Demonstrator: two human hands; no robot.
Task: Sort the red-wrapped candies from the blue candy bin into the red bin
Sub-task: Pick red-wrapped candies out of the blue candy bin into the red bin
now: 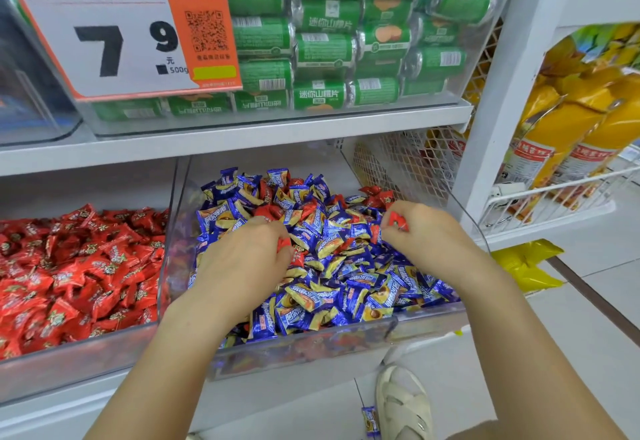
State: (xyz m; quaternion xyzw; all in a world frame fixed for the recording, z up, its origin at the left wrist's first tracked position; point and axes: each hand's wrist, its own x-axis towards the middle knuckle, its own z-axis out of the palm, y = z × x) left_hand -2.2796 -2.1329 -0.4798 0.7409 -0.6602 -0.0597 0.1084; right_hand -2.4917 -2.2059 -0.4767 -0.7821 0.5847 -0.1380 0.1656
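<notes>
Looking down, I see the white shelf (221, 141) carrying the red bin (69, 363) at left and the blue candy bin (346, 339) beside it. My left hand (242, 263) is buried in the blue pile, its grip curled round red-wrapped candies (284, 243). My right hand (429, 235) pinches one red candy (397, 221) above the blue bin's right side.

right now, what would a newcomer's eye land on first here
Two bare hands dig in the clear bin of blue-wrapped candies at centre: the left hand and right hand each grip red-wrapped candies. Left of it sits the clear bin of red candies; above hangs the orange-and-white price sign.
</notes>
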